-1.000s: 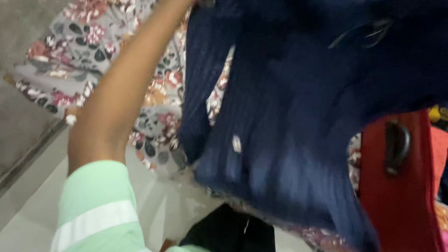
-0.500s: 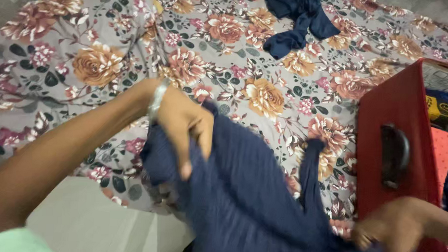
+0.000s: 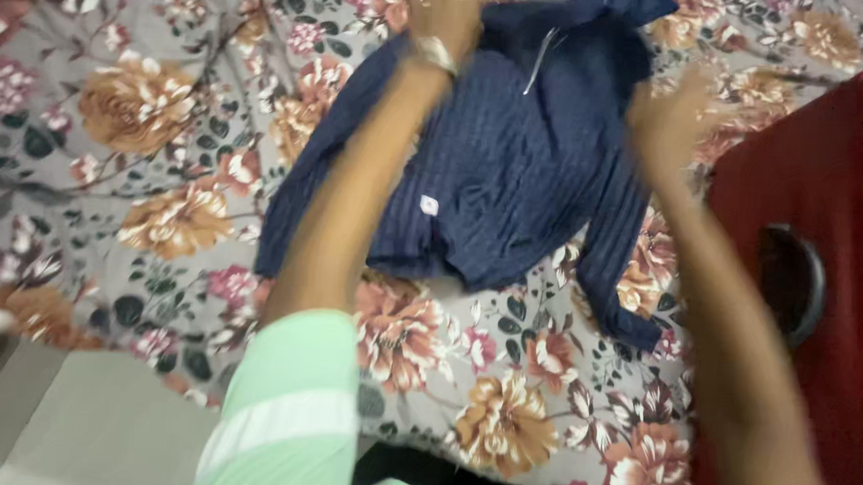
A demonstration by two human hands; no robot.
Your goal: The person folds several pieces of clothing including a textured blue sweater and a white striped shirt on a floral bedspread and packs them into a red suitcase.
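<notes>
A navy ribbed sweater (image 3: 511, 169) lies spread on a floral bedsheet (image 3: 147, 166), sleeves hanging down each side, a small white tag (image 3: 430, 205) on its front. My left hand (image 3: 444, 13), with a metal bangle at the wrist, is at the sweater's top edge; its fingers are blurred and cut off by the frame. My right hand (image 3: 667, 112) hovers by the sweater's right shoulder, fingers apart, holding nothing. My left arm in a pale green sleeve (image 3: 282, 409) crosses over the sweater's left sleeve.
A red box (image 3: 835, 190) with a black handle (image 3: 793, 284) stands at the right edge of the bed. Pale floor (image 3: 81, 431) shows at the bottom left. A dark cloth (image 3: 423, 472) lies below the bed's near edge.
The sweater was bunched in both hands near the bed's edge; now it lies spread flat farther up the bed. Both hands have moved up to its top, and the right hand has let go.
</notes>
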